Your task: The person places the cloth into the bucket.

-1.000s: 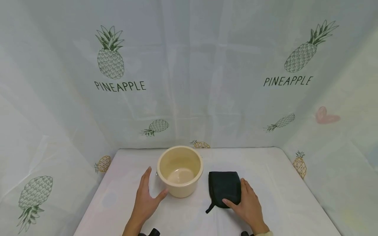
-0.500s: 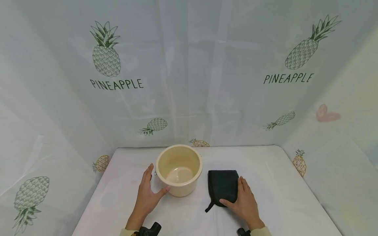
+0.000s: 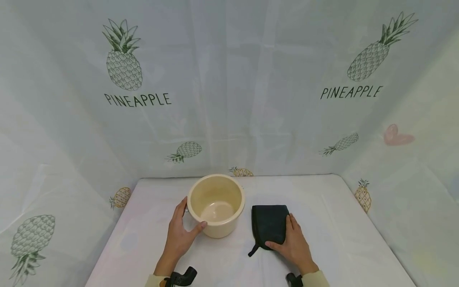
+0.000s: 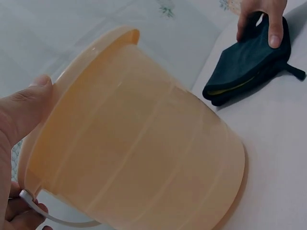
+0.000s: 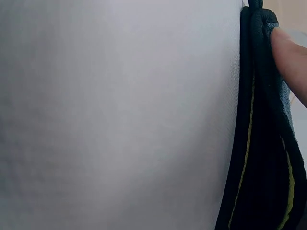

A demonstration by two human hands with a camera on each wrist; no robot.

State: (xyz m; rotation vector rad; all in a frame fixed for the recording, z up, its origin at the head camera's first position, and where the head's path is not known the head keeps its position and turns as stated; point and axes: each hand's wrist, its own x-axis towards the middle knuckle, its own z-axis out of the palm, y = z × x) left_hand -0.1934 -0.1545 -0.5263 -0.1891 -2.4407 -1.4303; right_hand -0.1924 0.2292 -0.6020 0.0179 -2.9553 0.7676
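Observation:
A cream plastic bucket (image 3: 216,205) stands upright on the table, with a thin white handle (image 4: 67,222) hanging at its side in the left wrist view. My left hand (image 3: 179,235) holds the bucket by its near left side, thumb at the rim and fingers round the outside by the handle. To the bucket's right lies a folded dark green cloth (image 3: 269,226) with bound edges and a small hanging loop (image 3: 253,250). My right hand (image 3: 295,244) grips its right side, thumb on top and fingers along the far edge. Yellow-green trim shows between its layers in the right wrist view.
A white cloth covers the table (image 3: 322,215). Pale curtains (image 3: 229,87) printed with pineapples rise behind it and along both sides. Black camera mounts (image 3: 183,276) sit at the wrists.
My left hand has moved in from beside the bucket to its rim and side. My right hand has shifted slightly left onto the cloth. The head view has tilted a little.

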